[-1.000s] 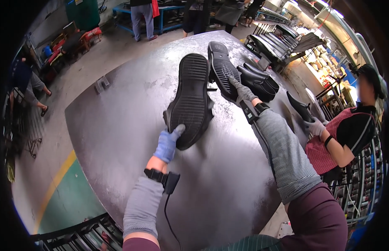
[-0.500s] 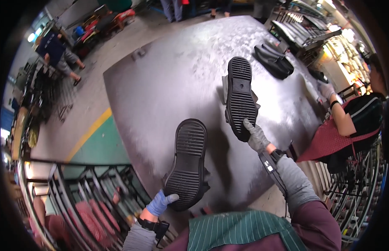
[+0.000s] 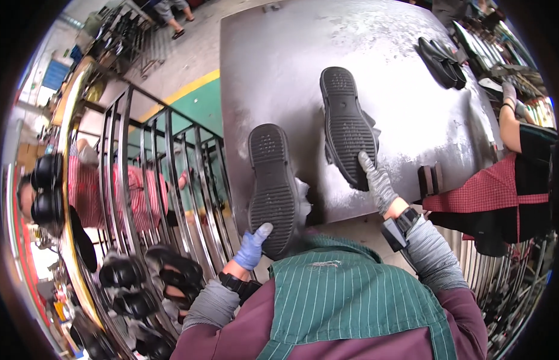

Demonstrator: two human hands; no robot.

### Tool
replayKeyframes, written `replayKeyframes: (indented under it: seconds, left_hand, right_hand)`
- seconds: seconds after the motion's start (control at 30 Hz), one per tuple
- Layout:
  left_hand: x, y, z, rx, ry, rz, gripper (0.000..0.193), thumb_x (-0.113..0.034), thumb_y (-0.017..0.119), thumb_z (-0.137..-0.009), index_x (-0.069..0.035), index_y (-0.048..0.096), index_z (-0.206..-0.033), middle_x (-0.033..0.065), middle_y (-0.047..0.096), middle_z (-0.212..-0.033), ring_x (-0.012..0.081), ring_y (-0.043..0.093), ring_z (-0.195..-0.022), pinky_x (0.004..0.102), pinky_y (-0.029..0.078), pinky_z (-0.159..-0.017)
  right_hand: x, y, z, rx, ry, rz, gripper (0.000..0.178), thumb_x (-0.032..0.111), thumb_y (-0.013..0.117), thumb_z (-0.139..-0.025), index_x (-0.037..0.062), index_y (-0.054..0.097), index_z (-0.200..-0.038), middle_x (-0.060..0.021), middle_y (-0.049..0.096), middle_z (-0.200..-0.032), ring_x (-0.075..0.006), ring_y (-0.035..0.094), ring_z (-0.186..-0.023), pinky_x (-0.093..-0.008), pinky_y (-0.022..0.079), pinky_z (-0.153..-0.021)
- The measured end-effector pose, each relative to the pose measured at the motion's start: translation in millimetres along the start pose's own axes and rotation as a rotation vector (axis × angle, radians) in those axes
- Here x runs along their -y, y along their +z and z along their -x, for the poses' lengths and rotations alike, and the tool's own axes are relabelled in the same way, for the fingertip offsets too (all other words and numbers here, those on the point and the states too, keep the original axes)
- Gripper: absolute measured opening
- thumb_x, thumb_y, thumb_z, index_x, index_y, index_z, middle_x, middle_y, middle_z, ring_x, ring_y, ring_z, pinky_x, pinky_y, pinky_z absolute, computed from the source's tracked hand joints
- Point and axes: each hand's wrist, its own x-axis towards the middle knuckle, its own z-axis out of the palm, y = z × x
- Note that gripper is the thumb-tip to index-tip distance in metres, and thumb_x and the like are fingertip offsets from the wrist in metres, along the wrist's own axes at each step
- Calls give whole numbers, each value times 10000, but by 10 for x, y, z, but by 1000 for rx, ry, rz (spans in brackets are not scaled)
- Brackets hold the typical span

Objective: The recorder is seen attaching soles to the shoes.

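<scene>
My left hand (image 3: 254,243), in a blue glove, grips a black shoe (image 3: 271,186) by one end, with the thumb pressed on its sole. The ridged sole faces me, and the far end points away. My right hand (image 3: 378,185), in a grey glove, holds a second black shoe (image 3: 350,123) the same way, a little farther off and to the right. Light grey material shows at the right edge of each shoe; most of the uppers are hidden behind the soles. Both shoes are over the metal table (image 3: 273,66), apart from each other.
Another pair of black shoes (image 3: 440,63) lies at the table's far right. A co-worker in a red checked apron (image 3: 471,192) stands to the right. At my left is a metal rack (image 3: 126,150) with several black shoes (image 3: 123,273); a person in red stripes (image 3: 129,192) is behind it.
The view has swung, bringing more of the left rack and its shoes into sight. Both shoes remain in my hands, soles facing me, and the left one appears nearer my apron.
</scene>
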Motion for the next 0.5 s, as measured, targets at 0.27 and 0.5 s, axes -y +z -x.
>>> replayKeyframes:
  seconds: [0.27,0.5]
  left_hand:
    - [430,-49,662,137,-158,-83,591,-322,651,-869,-15,462,-1337,90,558,-1262,208,531,-1137,353,406,-1010]
    - [-473,-353,-1001,126,362,-163,532,-411,489,-947,-13,505,-1299,90,571,-1227,195,528,-1132,312,415,-993]
  right_hand:
    - [-319,105,461,567,104,233,586,415,605,-902,-10,459,-1277,-169,572,-1199,-234,580,-1064,-350,505,-873]
    - [52,1646,-146,765,-107,261,447,332,680,-855,29,608,-1175,-102,653,-1070,-172,590,-988,-310,459,-886]
